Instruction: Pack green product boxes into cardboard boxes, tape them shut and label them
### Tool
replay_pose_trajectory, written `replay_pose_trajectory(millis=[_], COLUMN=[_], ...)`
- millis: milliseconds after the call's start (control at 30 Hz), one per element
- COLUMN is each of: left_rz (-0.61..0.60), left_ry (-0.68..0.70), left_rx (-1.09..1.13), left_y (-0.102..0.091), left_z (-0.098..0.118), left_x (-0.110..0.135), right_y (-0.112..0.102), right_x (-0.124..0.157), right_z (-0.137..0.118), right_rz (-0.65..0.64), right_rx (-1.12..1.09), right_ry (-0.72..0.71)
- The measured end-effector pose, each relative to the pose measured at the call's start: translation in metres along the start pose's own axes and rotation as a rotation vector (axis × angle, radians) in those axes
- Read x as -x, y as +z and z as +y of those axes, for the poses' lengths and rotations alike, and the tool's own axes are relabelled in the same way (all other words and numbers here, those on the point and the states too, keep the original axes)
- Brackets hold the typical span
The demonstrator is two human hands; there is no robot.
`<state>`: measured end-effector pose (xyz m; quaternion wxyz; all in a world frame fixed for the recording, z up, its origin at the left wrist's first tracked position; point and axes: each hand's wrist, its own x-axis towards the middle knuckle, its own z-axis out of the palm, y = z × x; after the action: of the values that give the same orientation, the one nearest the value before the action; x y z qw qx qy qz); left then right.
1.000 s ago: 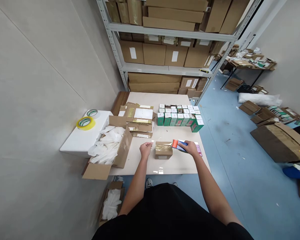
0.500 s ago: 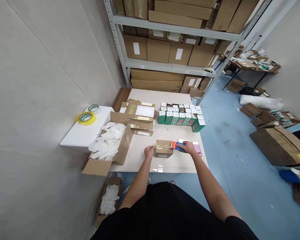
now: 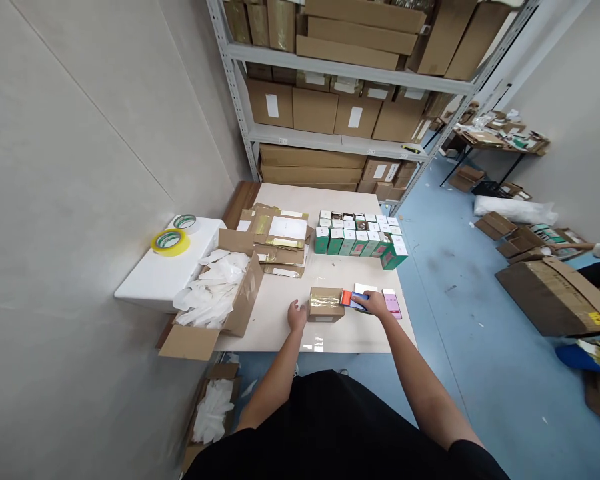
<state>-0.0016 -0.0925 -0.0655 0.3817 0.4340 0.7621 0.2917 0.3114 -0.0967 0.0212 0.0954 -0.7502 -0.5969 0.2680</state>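
Loosening its pinch beside the carton (image 3: 333,309), the half-open left hand (image 3: 297,315) looks empty, tape (image 3: 325,301) presumably stuck, the right hand (image 3: 377,304) clasping the tape dispenser (image 3: 347,298).

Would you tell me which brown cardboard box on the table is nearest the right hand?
The small taped box, beside the tape dispenser in the right hand; the larger box, open and full of white material, stands farther left.

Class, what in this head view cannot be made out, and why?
Head view: part of the tape dispenser, hidden under the right hand.
Head view: underside of the taped box, hidden by the box itself.
Head view: print on the green-and-white boxes, too small.
Head view: upper-shelf boxes, cut off by the top edge.
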Motion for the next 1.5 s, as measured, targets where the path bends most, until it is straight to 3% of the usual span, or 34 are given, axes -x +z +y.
replay_pose_trajectory(millis=[100,200,300,567,700,867,967,1167,1400,1500], left_rz=[0.02,-0.188,-0.306,-0.269,-0.252,-0.244,-0.247,-0.271,-0.289,-0.239], left_ry=[0.313,0.601,0.611,0.683,0.683,0.701,0.703,0.686,0.478,0.355], left_rx=[-0.053,-0.221,-0.423,-0.484,-0.48,-0.481,-0.48,-0.424,-0.406,-0.346], left_y=[-0.002,0.007,0.019,0.023,0.02,0.02,0.017,-0.021,-0.077,-0.094], left_z=[0.034,0.069,0.079,0.06,0.059,0.056,0.054,0.032,-0.013,-0.03], left_x=[-0.002,-0.003,0.0,0.005,0.001,-0.003,-0.008,-0.035,-0.075,-0.081], right_y=[-0.002,-0.005,-0.008,-0.006,-0.01,-0.031,-0.032,-0.002,0.043,0.061], right_x=[0.0,0.0,0.0,0.001,0.003,0.005,0.001,-0.005,-0.024,-0.031], right_z=[-0.002,-0.005,-0.007,-0.005,0.02,0.069,0.075,0.035,-0.056,-0.099], right_rz=[-0.012,-0.02,-0.042,-0.113,-0.111,-0.093,-0.095,-0.121,-0.15,-0.19], right_rx=[0.005,0.017,0.038,0.022,0.01,0.059,0.144,0.045,0.103,0.157], right_ry=[-0.001,0.007,0.009,0.003,0.011,0.142,0.14,0.057,-0.029,-0.058])
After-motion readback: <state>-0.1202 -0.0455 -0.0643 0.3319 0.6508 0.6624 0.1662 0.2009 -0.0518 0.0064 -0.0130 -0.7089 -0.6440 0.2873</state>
